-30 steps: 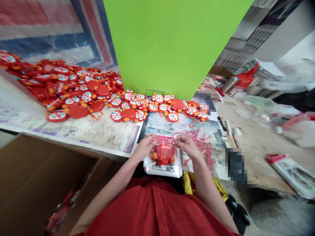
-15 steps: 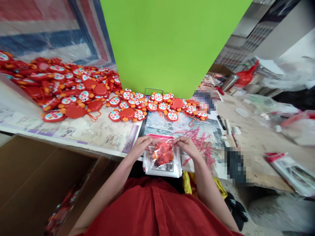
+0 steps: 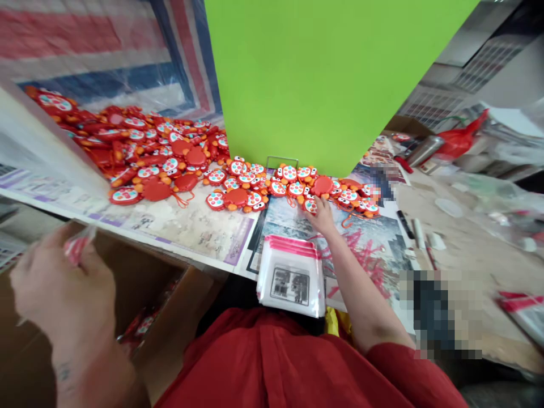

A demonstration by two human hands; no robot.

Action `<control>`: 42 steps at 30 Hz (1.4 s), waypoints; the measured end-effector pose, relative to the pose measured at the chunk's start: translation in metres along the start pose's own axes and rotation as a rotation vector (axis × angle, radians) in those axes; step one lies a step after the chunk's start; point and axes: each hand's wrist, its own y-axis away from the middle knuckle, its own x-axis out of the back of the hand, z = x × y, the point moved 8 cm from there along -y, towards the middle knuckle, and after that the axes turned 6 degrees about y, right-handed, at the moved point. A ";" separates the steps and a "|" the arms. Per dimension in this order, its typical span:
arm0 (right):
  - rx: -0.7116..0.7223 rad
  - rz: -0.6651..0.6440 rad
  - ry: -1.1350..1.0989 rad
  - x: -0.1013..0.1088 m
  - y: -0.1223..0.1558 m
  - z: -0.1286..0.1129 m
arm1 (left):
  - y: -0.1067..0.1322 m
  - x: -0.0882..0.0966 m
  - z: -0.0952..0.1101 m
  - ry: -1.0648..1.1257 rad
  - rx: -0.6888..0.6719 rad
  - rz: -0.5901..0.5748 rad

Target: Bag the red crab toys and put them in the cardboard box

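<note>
- L hand [image 3: 63, 283] is raised at far L of view, over the cardboard box [image 3: 170, 294], close to the camera.
- L fingers [image 3: 46, 249] are clenched on a small red-&-clear strip [image 3: 76, 249], prob. plastic; exact item is hard to tell.
- R hand [image 3: 321, 218] is stretched fwd across the table [image 3: 459, 260], at the front edge of the crab-shaped toys [image 3: 238, 187].
- R fingers [image 3: 313, 205] are touching 1 crab toy [image 3: 310, 206] w/ spotted shell; can't tell if they're gripping it or just resting on it.
- Crab toys: red & orange, w/ big eyes, many w/ colored dots on top, others lying face down showing plain red backs; some have thin red cords.
- They lie in a big heap on the L side of the table, w/ a looser row running R along the base of the green board [image 3: 331, 73].
- A few more crab toys [image 3: 144, 326] lie down inside the cardboard box.
- Stack of clear zip bags [image 3: 291, 277] w/ red seal strips sits at the table's near edge, just below R forearm [image 3: 352, 272], empty-looking, printed label showing through.
- Printed posters [image 3: 187, 238] cover the table under the toys.
- Red sleeve [image 3: 399, 362] & red top [image 3: 255, 362] show at bottom of view.
- Steel flask [image 3: 425, 150] & red plastic bag [image 3: 459, 141] are far R, well apart from the hands.
</note>
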 end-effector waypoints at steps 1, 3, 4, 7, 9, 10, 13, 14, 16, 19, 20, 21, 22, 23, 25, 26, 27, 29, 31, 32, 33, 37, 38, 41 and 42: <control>-0.031 -0.020 0.036 -0.008 -0.002 -0.001 | 0.004 -0.003 0.010 -0.012 -0.060 0.003; -0.084 -0.054 0.095 -0.019 -0.001 -0.003 | 0.020 -0.031 0.040 0.040 -0.211 -0.113; -0.099 -0.060 0.117 -0.022 0.002 -0.004 | 0.033 -0.054 0.059 0.107 -0.284 -0.230; -0.050 -0.051 0.158 -0.019 0.013 -0.011 | 0.098 -0.124 0.126 0.310 -0.567 -0.664; 0.042 -0.059 0.162 -0.012 0.023 -0.017 | 0.149 -0.155 0.166 0.390 -0.760 -0.872; 0.088 -0.067 0.153 -0.008 0.028 -0.019 | 0.170 -0.167 0.180 0.393 -0.816 -0.926; 0.155 -0.086 0.079 0.005 0.044 -0.017 | 0.210 -0.195 0.202 0.293 -0.834 -0.976; 0.155 -0.091 0.047 0.009 0.049 -0.014 | 0.215 -0.202 0.204 0.245 -0.816 -0.961; 0.140 -0.094 -0.008 0.014 0.056 -0.009 | 0.220 -0.211 0.206 0.169 -0.792 -0.914; 0.122 -0.086 -0.063 0.017 0.062 -0.006 | 0.221 -0.217 0.206 0.130 -0.804 -0.863; 0.121 -0.080 -0.078 0.017 0.062 -0.006 | 0.222 -0.218 0.205 0.128 -0.806 -0.858; 0.122 -0.075 -0.091 0.017 0.062 -0.006 | 0.222 -0.220 0.205 0.131 -0.808 -0.858; 0.127 -0.069 -0.105 0.018 0.062 -0.006 | 0.224 -0.221 0.204 0.141 -0.812 -0.860; 0.130 -0.063 -0.121 0.019 0.062 -0.006 | 0.225 -0.221 0.204 0.159 -0.821 -0.862; 0.107 -0.041 -0.169 0.024 0.061 -0.002 | 0.230 -0.220 0.204 0.220 -0.860 -0.855; 0.072 -0.026 -0.208 0.028 0.062 0.002 | 0.233 -0.219 0.204 0.258 -0.888 -0.844; 0.027 -0.005 -0.259 0.033 0.062 0.008 | 0.235 -0.217 0.203 0.296 -0.915 -0.829; -0.045 0.041 -0.391 0.047 0.067 0.016 | 0.236 -0.216 0.200 0.374 -0.921 -0.795; -0.047 0.042 -0.527 0.063 0.075 0.017 | 0.232 -0.217 0.196 0.469 -0.846 -0.777; -0.028 0.005 -0.580 0.071 0.080 0.014 | 0.228 -0.219 0.193 0.524 -0.788 -0.778; -0.009 -0.056 -0.623 0.077 0.086 0.010 | 0.225 -0.220 0.191 0.578 -0.732 -0.784; 0.027 -0.307 -0.745 0.090 0.107 -0.010 | 0.219 -0.221 0.190 0.659 -0.677 -0.806; 0.027 -0.323 -0.775 0.091 0.110 -0.014 | 0.219 -0.220 0.191 0.638 -0.701 -0.808; 0.026 -0.292 -0.823 0.087 0.108 -0.025 | 0.225 -0.216 0.195 0.550 -0.804 -0.841; 0.036 -0.279 -0.819 0.083 0.106 -0.028 | 0.227 -0.215 0.196 0.525 -0.835 -0.850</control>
